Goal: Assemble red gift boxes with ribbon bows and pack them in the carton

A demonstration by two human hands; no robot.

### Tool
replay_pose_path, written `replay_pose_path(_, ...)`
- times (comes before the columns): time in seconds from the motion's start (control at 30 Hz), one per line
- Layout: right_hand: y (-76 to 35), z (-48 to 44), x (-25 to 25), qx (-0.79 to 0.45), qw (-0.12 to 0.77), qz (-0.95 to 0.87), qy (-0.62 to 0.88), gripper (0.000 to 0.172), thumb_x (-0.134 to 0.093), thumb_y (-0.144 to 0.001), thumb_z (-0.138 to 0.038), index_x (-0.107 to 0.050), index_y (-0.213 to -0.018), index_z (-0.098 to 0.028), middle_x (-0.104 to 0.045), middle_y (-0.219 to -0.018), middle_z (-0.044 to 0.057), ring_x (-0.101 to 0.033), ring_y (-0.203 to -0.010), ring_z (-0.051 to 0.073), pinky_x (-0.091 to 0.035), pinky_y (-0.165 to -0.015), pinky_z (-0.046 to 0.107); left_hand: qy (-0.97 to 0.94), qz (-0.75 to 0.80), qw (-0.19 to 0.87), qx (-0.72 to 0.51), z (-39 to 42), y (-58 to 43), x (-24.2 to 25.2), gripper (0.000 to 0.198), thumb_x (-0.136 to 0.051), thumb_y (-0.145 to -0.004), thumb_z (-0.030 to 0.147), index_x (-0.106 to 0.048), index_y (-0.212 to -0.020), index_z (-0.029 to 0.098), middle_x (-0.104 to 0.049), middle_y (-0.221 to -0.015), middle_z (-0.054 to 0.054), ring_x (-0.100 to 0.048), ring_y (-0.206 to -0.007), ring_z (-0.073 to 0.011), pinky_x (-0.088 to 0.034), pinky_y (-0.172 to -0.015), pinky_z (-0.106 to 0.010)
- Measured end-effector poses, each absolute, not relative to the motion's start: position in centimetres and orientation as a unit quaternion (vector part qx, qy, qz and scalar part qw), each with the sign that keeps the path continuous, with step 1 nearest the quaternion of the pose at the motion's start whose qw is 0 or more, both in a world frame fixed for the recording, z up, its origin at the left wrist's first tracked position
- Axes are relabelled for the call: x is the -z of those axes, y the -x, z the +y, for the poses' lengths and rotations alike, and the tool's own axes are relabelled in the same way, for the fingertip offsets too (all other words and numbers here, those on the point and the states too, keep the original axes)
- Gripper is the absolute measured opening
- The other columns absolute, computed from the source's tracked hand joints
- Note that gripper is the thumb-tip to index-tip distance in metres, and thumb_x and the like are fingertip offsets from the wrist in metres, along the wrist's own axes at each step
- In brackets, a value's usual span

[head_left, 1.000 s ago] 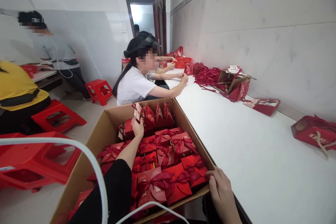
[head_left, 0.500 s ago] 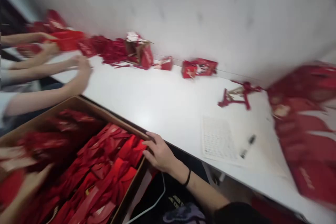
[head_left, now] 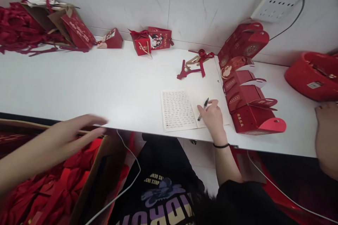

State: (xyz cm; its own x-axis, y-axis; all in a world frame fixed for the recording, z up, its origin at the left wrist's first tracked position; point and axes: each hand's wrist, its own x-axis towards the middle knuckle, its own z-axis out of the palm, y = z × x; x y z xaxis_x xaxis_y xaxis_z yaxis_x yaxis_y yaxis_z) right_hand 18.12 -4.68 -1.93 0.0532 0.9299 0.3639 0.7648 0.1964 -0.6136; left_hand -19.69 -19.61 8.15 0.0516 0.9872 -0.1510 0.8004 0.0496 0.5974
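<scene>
My right hand (head_left: 211, 116) is over the notebook (head_left: 175, 110), its thumb and fingers closed around a black-capped pen (head_left: 206, 103). The left page is filled with rows of handwriting; the page under the pen looks blank. My left hand (head_left: 70, 135), slightly blurred, hangs above the cardboard box (head_left: 88, 179) at the lower left. Its fingers are stretched out and hold nothing. Red ribbons and pouches (head_left: 63, 182) fill the box. To the right of the notebook stands a row of red folded gift boxes (head_left: 250, 117).
Loose ribbon pieces (head_left: 195, 70) lie behind the notebook. Small red gift bags (head_left: 160, 38) and a ribbon pile (head_left: 19, 28) line the wall. A red basket (head_left: 311, 75), a power strip (head_left: 274, 7) and another person's arm (head_left: 327, 137) are at right. A white cable (head_left: 137, 168) hangs below the table.
The view has swung right. My right hand has left the box's edge and closed on the pen on the notebook. My left hand has risen out of the box.
</scene>
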Motion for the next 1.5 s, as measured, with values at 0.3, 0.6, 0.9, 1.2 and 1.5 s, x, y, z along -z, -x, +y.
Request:
replay_pose_path(0.3,-19.1,-4.8,0.9,-0.246,0.396,-0.658,0.592,0.027,-0.04,-0.076,-0.018,-0.055,-0.098,-0.017,-0.058,-0.063,0.001,-0.06,-0.065,0.019,-0.046,-0.063,0.031,-0.82,0.507,0.2,-0.174,-0.1,-0.2,-1.6,0.021,-0.043,-0.083,0.021,-0.058,-0.069,0.016,-0.065,-0.077,-0.006,-0.057,-0.076,-0.0185,-0.043,-0.069,-0.03)
replay_pose_path(0.6,-16.2,-10.9,0.4,-0.496,0.538,-0.564,0.384,0.02,-0.041,-0.097,-0.042,-0.04,-0.09,-0.023,-0.068,-0.073,0.002,-0.062,-0.065,0.017,-0.048,-0.067,0.034,-0.765,0.549,0.191,-0.276,2.6,-1.0,2.2,0.017,-0.044,-0.083,0.019,-0.052,-0.068,0.018,-0.06,-0.07,-0.005,-0.051,-0.075,-0.0197,-0.042,-0.076,-0.034)
replay_pose_path(0.9,-14.5,-10.5,1.5,-0.463,0.464,-0.524,0.543,0.02,-0.067,-0.082,-0.028,-0.048,-0.082,-0.021,-0.064,-0.063,-0.002,-0.062,-0.061,0.015,-0.05,-0.055,0.024,-0.767,0.553,0.183,-0.271,3.0,-1.1,2.5,0.016,-0.045,-0.082,0.017,-0.052,-0.069,0.017,-0.056,-0.069,-0.004,-0.051,-0.078,-0.0199,-0.041,-0.076,-0.035)
replay_pose_path(1.2,-15.0,-10.4,0.9,-0.416,0.415,-0.597,0.546,0.028,-0.061,-0.086,-0.022,-0.042,-0.065,-0.019,-0.051,-0.059,-0.005,-0.049,-0.055,0.01,-0.043,-0.055,0.023,-0.761,0.552,0.194,-0.279,3.0,-1.4,2.5,0.019,-0.042,-0.083,0.018,-0.057,-0.071,0.018,-0.055,-0.069,-0.004,-0.054,-0.084,-0.0225,-0.041,-0.077,-0.037)
replay_pose_path(1.5,-14.9,-10.4,0.7,-0.355,0.358,-0.646,0.573,0.035,-0.057,-0.085,-0.015,-0.036,-0.057,-0.018,-0.041,-0.052,-0.006,-0.038,-0.047,0.008,-0.031,-0.047,0.022,-0.767,0.558,0.191,-0.253,2.9,-1.5,1.9,0.02,-0.041,-0.084,0.017,-0.056,-0.071,0.017,-0.059,-0.074,-0.006,-0.057,-0.086,-0.0231,-0.042,-0.073,-0.036)
